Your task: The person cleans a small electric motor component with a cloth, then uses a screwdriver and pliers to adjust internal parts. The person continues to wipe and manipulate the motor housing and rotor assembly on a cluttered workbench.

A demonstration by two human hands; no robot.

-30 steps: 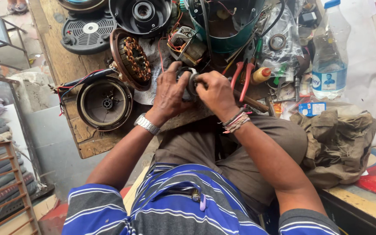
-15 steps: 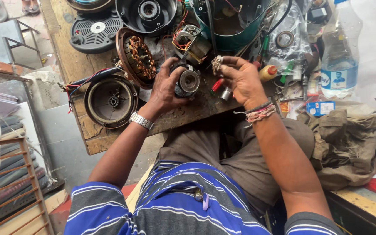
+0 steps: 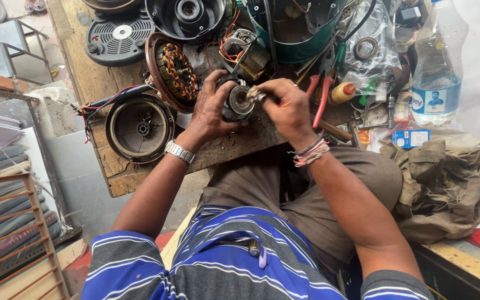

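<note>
The left hand point(image 3: 209, 111) is wrapped around a small dark motor part point(image 3: 235, 103), gripping it from the side just above the front edge of the wooden table point(image 3: 112, 172). The right hand point(image 3: 287, 105) meets it from the other side, fingers pinched shut on a small pale piece point(image 3: 253, 93) pressed against the part's round face. Just beyond the left hand leans a copper-wound stator point(image 3: 176, 69); to that hand's outer side lies a round motor housing point(image 3: 139, 129). Red-handled pliers point(image 3: 322, 97) lie just beside the right hand, a plastic bottle point(image 3: 437, 72) farther out.
</note>
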